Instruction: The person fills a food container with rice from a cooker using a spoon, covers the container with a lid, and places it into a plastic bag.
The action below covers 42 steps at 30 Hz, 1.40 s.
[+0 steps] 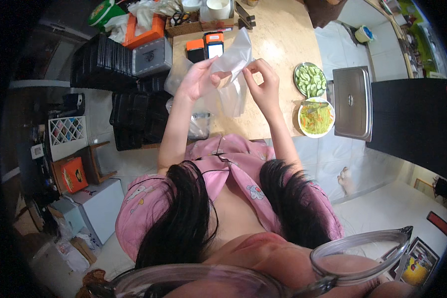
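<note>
Both of my hands hold a translucent plastic bag (231,61) above the near part of a light stone-look table (272,41). The left side of the bag lies against the fingers and thumb of my left hand (199,80). My right hand (262,80) pinches the bag's right edge between thumb and fingertips. The lower part of the bag hangs down between the hands. Another clear plastic bag (177,76) lies behind my left wrist. Beyond the hands, two orange-and-black handheld devices (214,44) lie on the table, one with a lit screen.
At the table's right edge stand a dish of sliced cucumber (310,79) and a white bowl of shredded vegetables (316,117). A lidded steel food pan (352,104) is further right. Stacked black plastic containers (100,63) stand left; a wicker basket (184,27) with scissors stands at the back.
</note>
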{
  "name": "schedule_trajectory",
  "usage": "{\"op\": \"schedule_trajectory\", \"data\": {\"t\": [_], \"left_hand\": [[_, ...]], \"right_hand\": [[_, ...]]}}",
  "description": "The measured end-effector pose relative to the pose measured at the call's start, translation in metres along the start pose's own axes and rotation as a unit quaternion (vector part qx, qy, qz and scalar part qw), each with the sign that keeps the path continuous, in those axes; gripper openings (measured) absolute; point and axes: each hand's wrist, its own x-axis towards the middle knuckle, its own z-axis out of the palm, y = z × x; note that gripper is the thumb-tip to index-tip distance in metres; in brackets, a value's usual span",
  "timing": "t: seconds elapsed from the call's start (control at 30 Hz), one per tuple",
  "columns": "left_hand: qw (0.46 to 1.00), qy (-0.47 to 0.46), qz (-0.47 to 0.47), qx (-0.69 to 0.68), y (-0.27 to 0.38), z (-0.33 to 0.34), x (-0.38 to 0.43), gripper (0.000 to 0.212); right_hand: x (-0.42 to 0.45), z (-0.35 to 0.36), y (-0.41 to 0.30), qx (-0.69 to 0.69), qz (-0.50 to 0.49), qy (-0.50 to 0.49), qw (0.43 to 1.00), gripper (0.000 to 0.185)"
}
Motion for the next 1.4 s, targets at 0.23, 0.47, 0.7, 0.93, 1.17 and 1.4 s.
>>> {"op": "schedule_trajectory", "data": {"t": [0.23,0.47,0.7,0.93,1.17,1.4], "left_hand": [[0.999,0.030,0.020,-0.038,-0.067,-0.051,0.029,0.034],[0.925,0.277,0.010,0.259,-0.092,-0.169,0.029,0.039],[0.898,0.261,0.038,0.351,-0.121,-0.108,0.040,0.034],[0.865,0.218,0.078,0.445,-0.104,-0.093,0.039,0.024],[0.851,0.291,0.109,0.423,-0.056,-0.149,0.030,0.028],[0.608,0.305,0.474,0.559,-0.041,-0.099,0.031,0.026]], "right_hand": [[-0.046,-0.020,0.010,-0.005,0.164,-0.045,0.985,0.019],[-0.083,-0.038,0.045,-0.014,0.298,-0.009,0.954,0.028],[-0.089,-0.040,0.057,-0.105,0.305,-0.112,0.940,0.026],[-0.091,-0.039,0.066,0.005,0.337,-0.134,0.932,0.023],[-0.085,-0.066,0.080,0.032,0.395,-0.089,0.914,0.024],[-0.083,-0.030,0.086,0.109,0.428,-0.033,0.896,0.028]]}}
